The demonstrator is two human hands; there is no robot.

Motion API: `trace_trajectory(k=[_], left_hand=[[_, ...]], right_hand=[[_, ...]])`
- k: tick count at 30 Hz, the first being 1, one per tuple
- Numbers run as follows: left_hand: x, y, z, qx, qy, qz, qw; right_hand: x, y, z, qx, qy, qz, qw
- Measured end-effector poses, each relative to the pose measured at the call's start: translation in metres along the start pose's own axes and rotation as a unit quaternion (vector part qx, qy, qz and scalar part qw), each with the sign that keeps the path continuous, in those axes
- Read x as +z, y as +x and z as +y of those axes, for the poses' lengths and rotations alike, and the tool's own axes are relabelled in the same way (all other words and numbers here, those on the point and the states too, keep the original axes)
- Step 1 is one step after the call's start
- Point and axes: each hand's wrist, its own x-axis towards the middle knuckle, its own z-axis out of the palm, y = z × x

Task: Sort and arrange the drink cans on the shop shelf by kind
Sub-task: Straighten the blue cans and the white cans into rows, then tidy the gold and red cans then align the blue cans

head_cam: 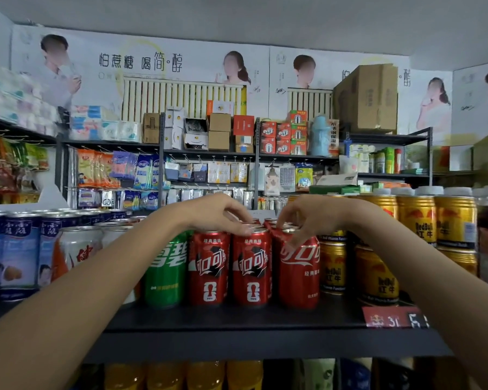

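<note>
Head view. Red cola cans: front row, dark shelf, between green can and gold energy cans. Left hand: fingertips curled down onto the rim of the middle red can, apparently pinching it. Right hand: fingers curled over the top of the rightmost red can, gripping.

Risk, judged: cans packed touching; a tilted lift likely to knock neighbours over or off the front edge.

Obscured: rear cola cans behind the hands; price tag blurred; lower shelf stock cut off.

On the shelf, cola cans stand between the Sprite can leftward and Red Bull cans rightward.
</note>
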Motion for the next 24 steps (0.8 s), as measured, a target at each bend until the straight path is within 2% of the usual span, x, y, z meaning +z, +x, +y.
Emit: trace_trajectory(k=[3, 5, 8, 13, 18, 24], left_hand=[[-0.006, 0.003, -0.005, 0.002, 0.007, 0.07, 0.998], [-0.007, 0.009, -0.009, -0.004, 0.051, 0.077, 0.996], [-0.007, 0.022, -0.012, -0.018, 0.089, 0.053, 0.994], [-0.009, 0.045, -0.014, -0.006, 0.165, -0.009, 0.986], [-0.006, 0.054, -0.026, 0.007, 0.201, 0.012, 0.979], [-0.007, 0.056, -0.021, 0.041, 0.246, 0.001, 0.968]], right_hand=[[-0.002, 0.014, 0.0, -0.031, 0.062, 0.096, 0.993], [0.0, 0.03, 0.0, -0.045, 0.072, 0.135, 0.987], [0.003, 0.058, 0.002, -0.058, 0.05, 0.124, 0.989], [0.011, 0.108, 0.01, -0.067, 0.017, 0.063, 0.996], [0.018, 0.129, 0.018, -0.075, 0.013, 0.053, 0.996], [0.018, 0.135, 0.016, -0.091, -0.059, 0.055, 0.993]])
